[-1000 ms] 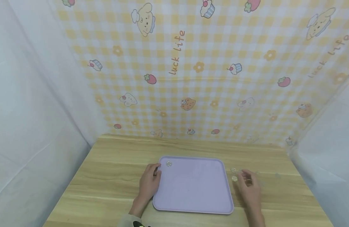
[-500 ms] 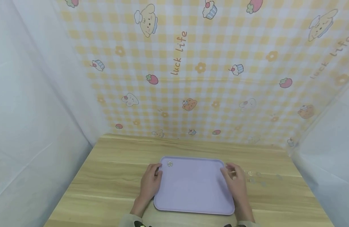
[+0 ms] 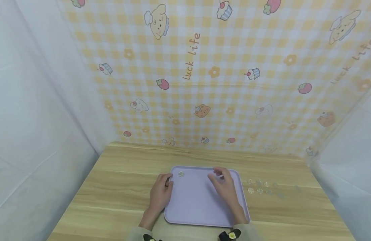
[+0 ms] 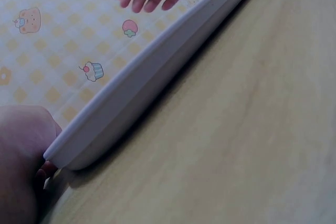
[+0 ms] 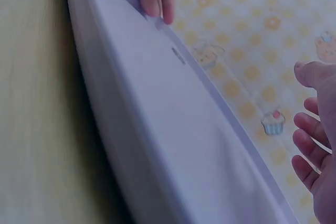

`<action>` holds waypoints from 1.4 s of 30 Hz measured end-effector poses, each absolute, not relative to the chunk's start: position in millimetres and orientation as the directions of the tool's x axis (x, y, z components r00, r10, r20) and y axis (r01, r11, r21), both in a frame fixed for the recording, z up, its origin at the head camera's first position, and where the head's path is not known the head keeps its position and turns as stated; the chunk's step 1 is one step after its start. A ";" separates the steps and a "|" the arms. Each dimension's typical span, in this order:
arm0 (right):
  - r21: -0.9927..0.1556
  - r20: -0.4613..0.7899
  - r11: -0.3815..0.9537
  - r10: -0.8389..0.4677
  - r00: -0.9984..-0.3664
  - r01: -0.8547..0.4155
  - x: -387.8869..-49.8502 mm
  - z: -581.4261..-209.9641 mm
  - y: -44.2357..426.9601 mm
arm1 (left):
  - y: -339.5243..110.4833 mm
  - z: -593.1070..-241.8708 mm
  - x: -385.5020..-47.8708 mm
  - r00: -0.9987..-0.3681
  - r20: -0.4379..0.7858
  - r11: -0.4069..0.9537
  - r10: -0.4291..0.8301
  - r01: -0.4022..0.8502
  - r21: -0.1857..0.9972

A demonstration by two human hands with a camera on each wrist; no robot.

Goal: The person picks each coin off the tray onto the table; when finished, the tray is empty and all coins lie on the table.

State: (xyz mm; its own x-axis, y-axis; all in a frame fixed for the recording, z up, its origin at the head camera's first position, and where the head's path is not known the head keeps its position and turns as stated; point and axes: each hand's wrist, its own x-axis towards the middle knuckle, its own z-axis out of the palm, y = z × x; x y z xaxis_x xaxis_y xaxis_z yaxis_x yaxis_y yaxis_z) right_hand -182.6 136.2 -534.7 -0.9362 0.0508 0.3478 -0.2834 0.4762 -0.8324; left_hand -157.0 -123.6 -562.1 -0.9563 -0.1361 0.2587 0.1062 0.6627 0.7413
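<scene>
A lilac tray (image 3: 197,204) lies on the wooden table. My left hand (image 3: 160,192) grips its left edge, thumb at the rim; in the left wrist view part of this hand (image 4: 21,156) shows at the tray's corner, some fingers hidden. Above the tray's right half hovers my right hand (image 3: 225,187), thumb and fingers apart. Nothing shows between those fingers in the right wrist view, where the hand (image 5: 320,129) is cut by the frame. One small clear round disc (image 3: 181,174) sits in the tray's far left corner.
Right of the tray, several similar clear discs (image 3: 260,191) lie on the table (image 3: 294,214) in rough rows, with one disc (image 3: 297,188) farther right. A yellow checked cloth (image 3: 215,90) hangs behind the table, and white sheets (image 3: 37,117) hang at the sides.
My right hand has moved left, from beside the loose discs, past the tray's right edge, to above the tray. Discs it covered now show. My left hand stays at the tray's left edge.
</scene>
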 end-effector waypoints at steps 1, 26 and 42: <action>-0.833 0.353 0.466 0.034 -0.935 -0.298 -184.7 -535.0 130.7 | -123.6 -562.5 -157.1 -0.956 0.259 0.663 -0.137 0.106 0.741; -0.850 0.242 0.452 -0.121 -0.963 -0.270 -206.7 -545.7 38.3 | -125.5 -568.8 -158.9 -0.925 0.358 0.691 -0.127 0.176 0.701; -0.700 0.389 0.612 -0.107 -0.915 -0.369 -209.4 -563.9 22.1 | -124.4 -566.5 -158.1 -0.933 0.340 0.682 -0.122 0.170 0.711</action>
State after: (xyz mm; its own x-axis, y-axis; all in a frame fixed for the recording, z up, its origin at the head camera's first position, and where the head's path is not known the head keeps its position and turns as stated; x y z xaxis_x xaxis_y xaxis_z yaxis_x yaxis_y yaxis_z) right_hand -209.4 22.1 -563.9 -0.9150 -0.1066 0.3890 -0.3687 0.6120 -0.6996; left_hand -158.1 -124.4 -566.5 -0.9326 -0.1221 0.3397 0.1698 0.6820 0.7113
